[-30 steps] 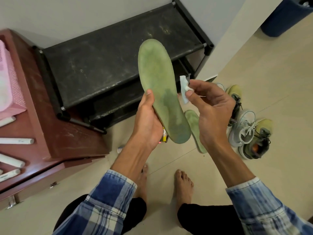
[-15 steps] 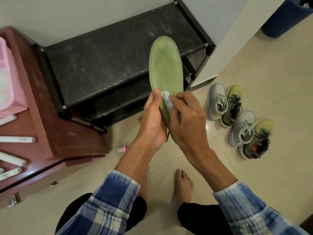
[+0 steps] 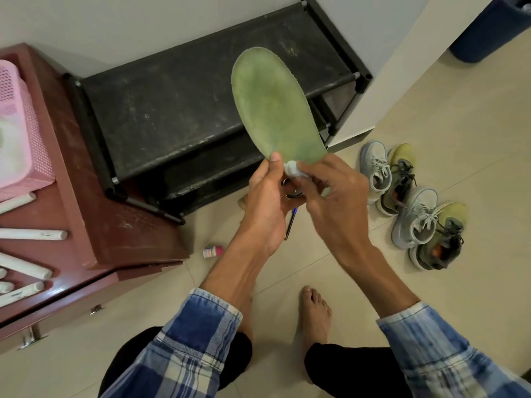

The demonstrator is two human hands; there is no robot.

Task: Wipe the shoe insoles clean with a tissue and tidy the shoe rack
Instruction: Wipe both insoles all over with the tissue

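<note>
Tiled floor, black shoe rack at the wall. My left hand grips the green insole by the heel, raised over the rack's front edge; right hand pinches a tissue against it — I'd press firmly, stroke toeward, thumb bracing.

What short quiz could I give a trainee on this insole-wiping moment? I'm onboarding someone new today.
1. True or false: the left hand grips the green insole at its lower end.
2. Where is the tissue? A) pinched in the right hand against the insole; B) on the pink basket; C) in a pocket.
3. Fill in: ____ shoes sit on the floor to the right of the black shoe rack.

Key: 1 true; 2 A; 3 four.
</note>
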